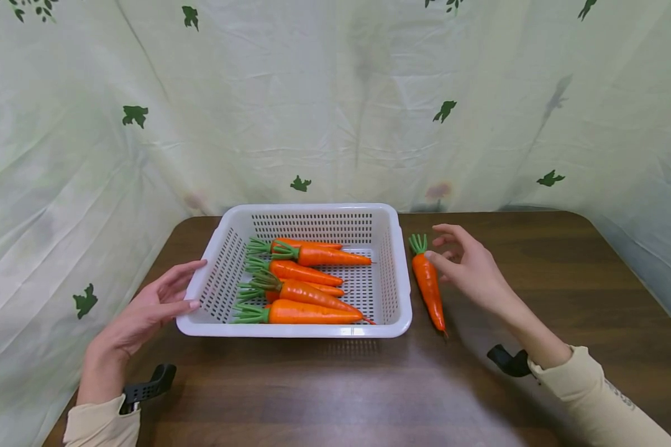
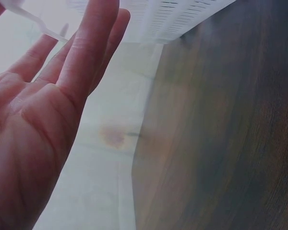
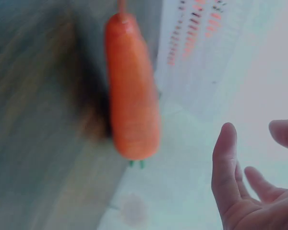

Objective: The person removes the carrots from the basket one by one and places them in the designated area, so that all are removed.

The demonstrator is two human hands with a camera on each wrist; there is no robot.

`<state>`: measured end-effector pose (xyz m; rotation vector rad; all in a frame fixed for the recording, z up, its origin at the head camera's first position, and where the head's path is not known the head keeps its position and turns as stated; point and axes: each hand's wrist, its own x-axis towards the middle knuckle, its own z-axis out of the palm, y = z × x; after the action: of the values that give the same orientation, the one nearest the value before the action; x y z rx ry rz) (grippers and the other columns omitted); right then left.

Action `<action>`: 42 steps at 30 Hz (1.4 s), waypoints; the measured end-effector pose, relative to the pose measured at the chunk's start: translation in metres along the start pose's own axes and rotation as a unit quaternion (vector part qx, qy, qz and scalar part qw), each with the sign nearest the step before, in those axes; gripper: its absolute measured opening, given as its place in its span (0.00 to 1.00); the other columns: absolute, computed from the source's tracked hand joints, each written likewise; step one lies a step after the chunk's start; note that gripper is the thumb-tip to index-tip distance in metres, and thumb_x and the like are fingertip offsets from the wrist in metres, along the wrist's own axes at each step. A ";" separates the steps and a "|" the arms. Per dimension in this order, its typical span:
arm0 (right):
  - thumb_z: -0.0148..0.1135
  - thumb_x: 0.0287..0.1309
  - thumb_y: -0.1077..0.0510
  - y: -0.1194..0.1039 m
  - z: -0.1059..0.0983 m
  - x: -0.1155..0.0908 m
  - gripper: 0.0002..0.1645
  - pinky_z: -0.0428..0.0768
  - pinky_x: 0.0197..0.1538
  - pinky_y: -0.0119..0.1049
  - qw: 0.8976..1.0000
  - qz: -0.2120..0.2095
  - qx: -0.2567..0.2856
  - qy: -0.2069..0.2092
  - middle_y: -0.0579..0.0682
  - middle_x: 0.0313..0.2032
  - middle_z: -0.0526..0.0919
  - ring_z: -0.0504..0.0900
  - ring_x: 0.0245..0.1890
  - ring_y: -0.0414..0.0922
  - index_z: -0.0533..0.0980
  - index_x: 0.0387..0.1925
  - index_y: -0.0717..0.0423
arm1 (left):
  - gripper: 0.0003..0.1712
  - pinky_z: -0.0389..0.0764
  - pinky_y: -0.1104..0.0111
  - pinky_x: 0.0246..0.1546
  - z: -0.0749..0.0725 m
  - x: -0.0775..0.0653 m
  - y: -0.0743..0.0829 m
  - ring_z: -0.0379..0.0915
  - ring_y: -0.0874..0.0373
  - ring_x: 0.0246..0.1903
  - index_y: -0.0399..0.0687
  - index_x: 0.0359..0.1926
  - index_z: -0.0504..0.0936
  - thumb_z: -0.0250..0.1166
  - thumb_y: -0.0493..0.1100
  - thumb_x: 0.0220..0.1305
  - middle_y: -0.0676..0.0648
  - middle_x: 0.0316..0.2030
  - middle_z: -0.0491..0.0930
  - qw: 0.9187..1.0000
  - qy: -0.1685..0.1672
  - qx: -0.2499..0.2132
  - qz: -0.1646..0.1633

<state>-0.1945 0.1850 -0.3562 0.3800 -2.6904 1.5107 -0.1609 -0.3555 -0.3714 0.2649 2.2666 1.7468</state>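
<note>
The loose carrot [image 1: 429, 288], with its green stem ends away from the person and its tip toward them, is laid on the bench just left of the right hand [image 1: 472, 270]. No grip by that hand is shown: its fingers are loosely bent and spread from the thumb, which is held at the stem end. Contact cannot be told in the head view; in the right wrist view, the carrot is seen apart from the fingers.

Between the hands a white basket [image 1: 291, 331] is set, in which several other carrots [image 1: 315, 312] are piled. Its near-left rim is touched by the thumb and fingertips of the left hand [image 1: 145, 307], whose fingers are kept nearly straight, not wrapped round it.

The step in hand is judged to be the handling of the loose carrot while the basket is steadied. If the carrot is to be lifted, its body should be pinched below the stems.

Both hands are reached over the dark wooden bench [image 1: 291, 397], beyond which a leaf-patterned curtain [image 1: 313, 93] is hung. No brand or label can be read; dark marks on the right sleeve [image 1: 587, 397] are too small to be made out.
</note>
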 end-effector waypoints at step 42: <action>0.66 0.63 0.55 -0.062 0.090 0.024 0.26 0.80 0.48 0.42 0.956 -0.200 0.018 -0.212 0.40 0.57 0.76 0.77 0.49 0.40 0.71 0.62 0.47 | 0.38 0.81 0.58 0.46 0.000 0.000 -0.001 0.74 0.60 0.55 0.56 0.74 0.57 0.61 0.36 0.68 0.48 0.64 0.66 1.000 0.008 0.012 -0.010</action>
<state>-0.1952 0.0735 -0.3478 1.2956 -2.6295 1.4856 -0.1609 -0.3561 -0.3722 0.2312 2.2945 1.7192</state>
